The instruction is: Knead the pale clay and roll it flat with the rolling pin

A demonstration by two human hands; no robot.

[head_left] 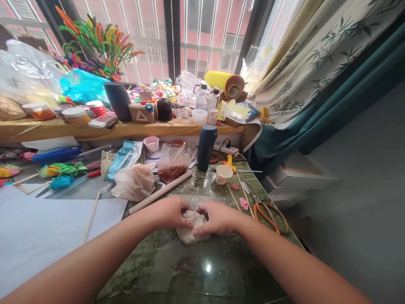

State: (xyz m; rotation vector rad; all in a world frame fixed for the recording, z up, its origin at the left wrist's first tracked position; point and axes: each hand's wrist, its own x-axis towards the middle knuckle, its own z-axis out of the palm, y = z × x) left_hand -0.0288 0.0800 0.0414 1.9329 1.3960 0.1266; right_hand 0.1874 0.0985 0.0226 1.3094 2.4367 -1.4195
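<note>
A lump of pale clay (189, 236) rests on the dark green tabletop, uneven and folded on its upper side. My left hand (171, 213) is curled round its left and far side, thumb pressing into the top. From the right, my right hand (215, 216) grips the same lump, its thumb set against the near top face. The two thumbs lie close together; the other fingertips are partly hidden behind the clay. Beyond my left hand lies a long wooden rolling pin (161, 192), set at a slant.
A dark blue bottle (206, 147) and a paper cup (224, 174) stand beyond my hands. Orange-handled scissors (267, 217) and thin sticks lie right. Plastic bags (134, 182) and white paper (60, 236) are left. A crowded window sill (177, 128) runs along the back.
</note>
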